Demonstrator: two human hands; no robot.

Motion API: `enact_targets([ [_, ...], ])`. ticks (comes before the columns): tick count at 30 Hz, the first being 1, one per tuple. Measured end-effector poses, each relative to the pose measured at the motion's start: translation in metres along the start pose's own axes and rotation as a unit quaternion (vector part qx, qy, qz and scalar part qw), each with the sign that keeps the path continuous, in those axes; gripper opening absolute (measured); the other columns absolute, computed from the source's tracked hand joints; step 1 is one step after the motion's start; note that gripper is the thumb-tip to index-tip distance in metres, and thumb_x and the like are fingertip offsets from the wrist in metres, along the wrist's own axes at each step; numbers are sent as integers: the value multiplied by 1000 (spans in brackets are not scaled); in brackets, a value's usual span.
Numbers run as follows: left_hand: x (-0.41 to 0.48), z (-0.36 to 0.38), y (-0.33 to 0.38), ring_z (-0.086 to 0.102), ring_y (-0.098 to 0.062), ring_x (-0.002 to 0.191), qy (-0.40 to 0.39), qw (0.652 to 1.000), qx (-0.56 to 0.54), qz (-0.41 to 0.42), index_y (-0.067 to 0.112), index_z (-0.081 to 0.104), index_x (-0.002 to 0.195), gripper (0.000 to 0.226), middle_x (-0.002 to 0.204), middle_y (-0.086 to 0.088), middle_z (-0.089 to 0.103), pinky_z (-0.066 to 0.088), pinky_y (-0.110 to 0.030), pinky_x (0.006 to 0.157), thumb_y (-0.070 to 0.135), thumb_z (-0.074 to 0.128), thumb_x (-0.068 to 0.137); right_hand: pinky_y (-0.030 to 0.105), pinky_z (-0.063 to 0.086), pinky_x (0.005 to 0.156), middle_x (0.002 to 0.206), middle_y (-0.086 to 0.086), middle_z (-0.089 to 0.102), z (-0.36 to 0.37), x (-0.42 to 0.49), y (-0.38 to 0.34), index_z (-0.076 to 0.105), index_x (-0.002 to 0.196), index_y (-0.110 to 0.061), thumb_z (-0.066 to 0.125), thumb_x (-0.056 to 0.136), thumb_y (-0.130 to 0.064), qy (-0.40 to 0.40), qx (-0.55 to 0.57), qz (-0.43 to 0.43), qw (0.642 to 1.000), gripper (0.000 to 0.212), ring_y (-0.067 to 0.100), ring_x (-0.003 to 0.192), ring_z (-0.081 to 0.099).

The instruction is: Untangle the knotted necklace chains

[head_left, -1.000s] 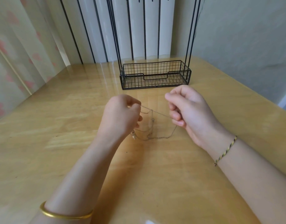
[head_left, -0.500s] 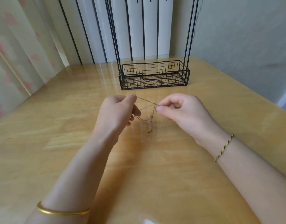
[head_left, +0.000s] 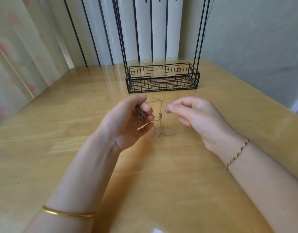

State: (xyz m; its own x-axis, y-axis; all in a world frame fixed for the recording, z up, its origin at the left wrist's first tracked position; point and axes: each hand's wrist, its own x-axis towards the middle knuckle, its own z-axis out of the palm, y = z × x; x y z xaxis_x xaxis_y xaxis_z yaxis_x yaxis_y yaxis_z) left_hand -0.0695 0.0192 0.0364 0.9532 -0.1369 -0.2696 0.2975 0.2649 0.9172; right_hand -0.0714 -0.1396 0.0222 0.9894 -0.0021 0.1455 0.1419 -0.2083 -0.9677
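Thin brown necklace chains (head_left: 160,115) hang tangled between my two hands above the wooden table (head_left: 161,174). My left hand (head_left: 128,121) is turned palm up, pinching one strand at its fingertips with a bunched clump of chain lying against its curled fingers. My right hand (head_left: 192,115) pinches the other end of that strand between thumb and forefinger. The strand runs taut between the hands. A loop with a small knot dangles from it, and its lowest part touches the tabletop.
A black wire basket (head_left: 162,79) on a tall black wire stand sits at the back of the table, just beyond my hands. Curtains hang on the left, a wall stands on the right. A gold bangle (head_left: 67,213) circles my left wrist.
My left hand has rolled palm up, showing a clump of chain in its fingers. My right hand has moved slightly right, stretching the top strand. The hanging loop now reaches the table.
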Motion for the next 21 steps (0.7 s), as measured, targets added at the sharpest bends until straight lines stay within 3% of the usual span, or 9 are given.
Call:
enact_targets([
  [3,0,-4,3,46,-11,49,-32,993,-106,-29,19,47,45,45,58,4,48,45,-28,73,23,47,89,18,41,49,40,-11,39,-2,0,-2,68,82,-7,62,89,-16,-4,42,43,998,13,2,35,35],
  [6,1,-7,4,34,-6,38,-52,982,-176,-37,17,50,50,40,62,4,48,45,-19,54,22,46,89,19,30,37,55,-1,43,-2,0,-3,67,77,-10,62,88,-15,3,87,86,993,13,5,35,27],
  [10,2,-7,3,29,-3,36,-30,988,-142,-44,13,59,62,32,65,2,55,38,-13,39,23,51,92,16,21,33,64,1,48,-3,3,-3,62,70,-9,60,87,-12,19,165,112,980,17,6,39,24],
  [16,4,-3,-2,40,-4,38,-7,1000,11,-7,11,60,82,15,59,3,52,43,-16,41,13,52,95,18,27,42,47,-5,37,-9,9,-4,57,68,-14,53,88,-19,42,260,94,960,21,8,46,31],
  [21,4,-3,-4,57,-7,48,-6,999,39,-11,12,62,88,24,67,0,69,49,-23,63,24,44,100,25,40,68,42,-7,30,-10,8,-4,60,68,-18,54,89,-23,59,270,95,956,22,9,54,45],
])
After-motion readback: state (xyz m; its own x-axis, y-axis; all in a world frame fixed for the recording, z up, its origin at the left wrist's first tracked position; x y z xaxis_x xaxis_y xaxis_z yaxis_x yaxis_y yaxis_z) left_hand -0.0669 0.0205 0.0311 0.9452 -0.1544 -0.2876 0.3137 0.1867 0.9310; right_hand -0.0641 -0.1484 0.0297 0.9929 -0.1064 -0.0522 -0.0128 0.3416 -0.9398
